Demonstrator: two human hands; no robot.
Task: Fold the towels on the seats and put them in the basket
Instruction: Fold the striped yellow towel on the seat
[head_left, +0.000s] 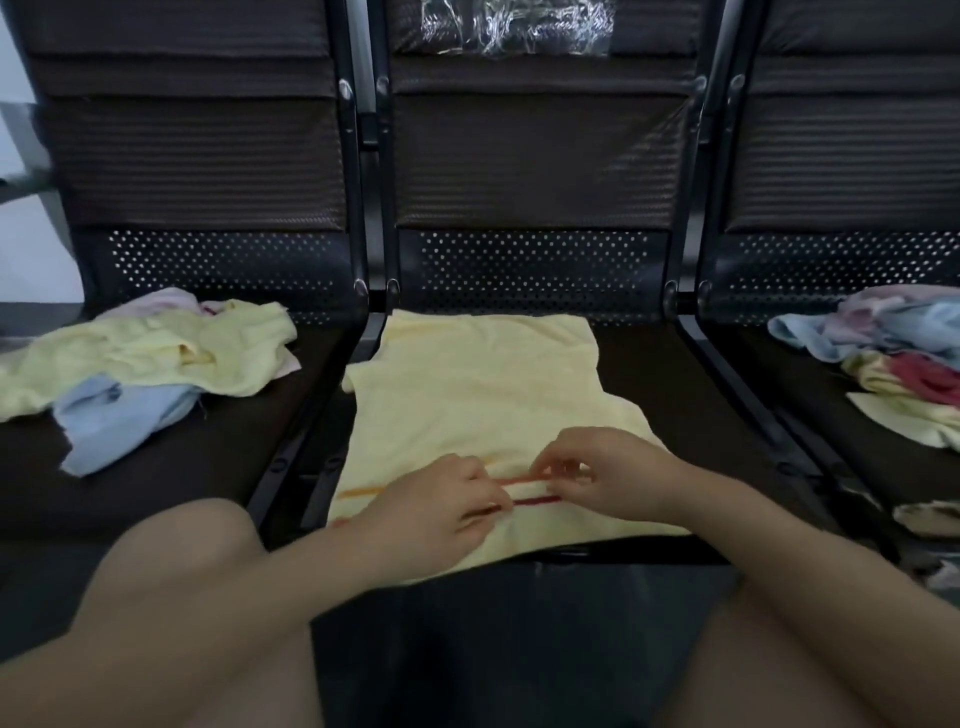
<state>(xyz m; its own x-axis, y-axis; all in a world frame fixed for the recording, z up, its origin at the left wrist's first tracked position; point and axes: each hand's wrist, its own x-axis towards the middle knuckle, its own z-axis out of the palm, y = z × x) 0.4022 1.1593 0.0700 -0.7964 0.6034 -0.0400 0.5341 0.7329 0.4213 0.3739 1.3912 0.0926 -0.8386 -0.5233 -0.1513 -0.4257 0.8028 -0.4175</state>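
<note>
A pale yellow towel with orange and red stripes near its front edge lies spread flat on the middle seat. My left hand and my right hand meet over the striped band near the front, each pinching the cloth with curled fingers. A heap of unfolded yellow, blue and pink towels lies on the left seat. Another heap of blue, pink, red and yellow towels lies on the right seat. No basket is in view.
Three dark perforated metal seats stand in a row with black frame bars between them. Clear plastic wrap clings to the middle backrest. Something pale lies at the far right edge, below the right seat's front.
</note>
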